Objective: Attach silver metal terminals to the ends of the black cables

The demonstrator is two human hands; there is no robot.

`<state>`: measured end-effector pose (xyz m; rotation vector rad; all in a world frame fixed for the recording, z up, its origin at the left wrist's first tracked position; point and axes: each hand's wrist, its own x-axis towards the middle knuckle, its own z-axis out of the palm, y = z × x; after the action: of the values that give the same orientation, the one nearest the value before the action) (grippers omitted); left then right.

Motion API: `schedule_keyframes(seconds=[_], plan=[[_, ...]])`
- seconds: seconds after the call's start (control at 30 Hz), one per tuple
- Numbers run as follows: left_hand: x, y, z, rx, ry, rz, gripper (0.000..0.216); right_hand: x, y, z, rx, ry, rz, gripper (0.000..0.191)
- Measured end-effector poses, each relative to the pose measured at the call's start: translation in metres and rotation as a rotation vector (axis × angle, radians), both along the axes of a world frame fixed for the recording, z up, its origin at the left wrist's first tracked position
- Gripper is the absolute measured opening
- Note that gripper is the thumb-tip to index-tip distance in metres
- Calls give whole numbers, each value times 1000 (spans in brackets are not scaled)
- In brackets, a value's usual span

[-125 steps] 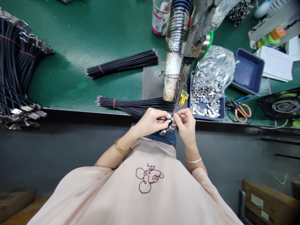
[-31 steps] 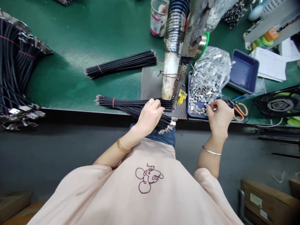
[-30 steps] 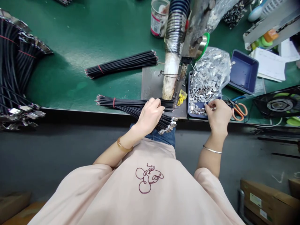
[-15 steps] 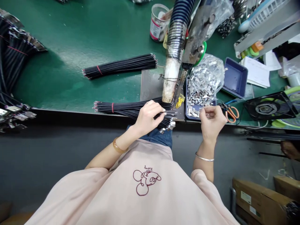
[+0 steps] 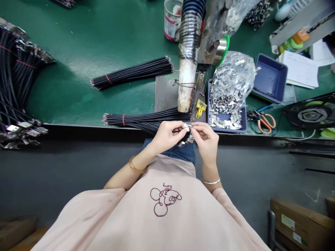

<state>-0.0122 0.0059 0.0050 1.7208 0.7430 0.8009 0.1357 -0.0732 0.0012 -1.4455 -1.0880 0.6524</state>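
Observation:
My left hand [image 5: 167, 136] pinches the end of one black cable [image 5: 180, 131] just in front of the bench edge. My right hand [image 5: 206, 139] meets it fingertip to fingertip, closed on a small silver metal shell [image 5: 190, 127]. A banded bundle of black cables [image 5: 146, 118] lies along the bench edge right behind the hands, with finished ends hanging below my fingers. The blue tray of metal shells [image 5: 243, 120] sits just right of the hands. A soldering fixture with a white-wrapped tube [image 5: 186, 85] stands directly behind them.
A second cable bundle [image 5: 131, 73] lies farther back on the green mat [image 5: 86, 42]. More cables with metal ends [image 5: 15, 87] pile at the left. A bag of shells [image 5: 232, 82], a second blue tray [image 5: 270, 78], orange scissors [image 5: 265, 122], a fan [image 5: 311, 115] and a tin [image 5: 171, 21] stand around.
My right hand left the shell tray and came left with a metal shell to meet my left hand, which drew one cable end out of the bundle.

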Motion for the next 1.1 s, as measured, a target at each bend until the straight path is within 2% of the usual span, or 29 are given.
schedule_keyframes(seconds=[0.23, 0.53, 0.67, 0.73, 0.87, 1.0, 1.1], plan=[[4, -3, -4, 2, -16, 85, 13, -3, 0, 2, -18, 24, -5, 5], [5, -10, -10, 332, -31, 137, 9, 5, 3, -4, -69, 255, 34, 3], [3, -14, -11, 399, -42, 123, 11, 0, 1, -7, -57, 215, 18, 10], [1, -14, -10, 339, -10, 121, 11, -7, -1, -9, -13, 127, -31, 9], [-3, -11, -8, 98, 43, 48, 12, -19, -4, -14, 74, -138, -148, 7], [-4, -4, -3, -145, -45, -37, 13, -19, -2, -15, 62, -145, -148, 9], [-2, 1, 1, -247, -80, -94, 19, -13, -5, -10, 112, -178, -198, 11]])
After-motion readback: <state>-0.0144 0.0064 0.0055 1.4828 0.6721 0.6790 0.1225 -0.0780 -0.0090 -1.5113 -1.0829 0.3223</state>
